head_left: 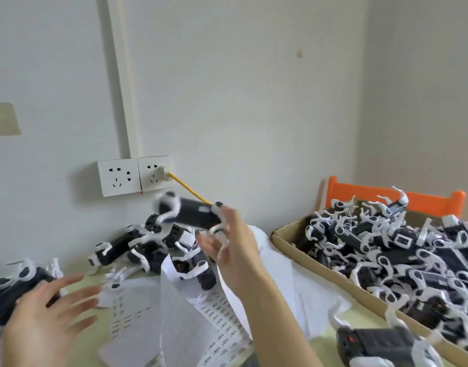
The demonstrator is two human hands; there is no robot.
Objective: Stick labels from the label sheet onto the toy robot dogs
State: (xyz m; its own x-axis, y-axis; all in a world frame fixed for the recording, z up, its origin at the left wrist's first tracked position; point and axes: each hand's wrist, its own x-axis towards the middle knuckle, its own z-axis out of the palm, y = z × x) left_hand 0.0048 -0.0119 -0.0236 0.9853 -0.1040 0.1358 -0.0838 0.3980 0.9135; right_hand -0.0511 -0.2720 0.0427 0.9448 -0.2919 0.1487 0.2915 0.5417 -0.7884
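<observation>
Oddly, toy dog (190, 211) blurred; right hand (227, 242) contact unclear

A black-and-white toy robot dog (190, 211) is blurred in mid-frame, lying level above the table at the fingertips of the right hand (227, 242); whether the fingers touch it cannot be told. More dogs lie heaped below it (150, 247), at the left edge (13, 290), and in the cardboard box (386, 263) at right. White label sheets (190, 321) curl across the lower centre, printed with rows of small labels.
</observation>
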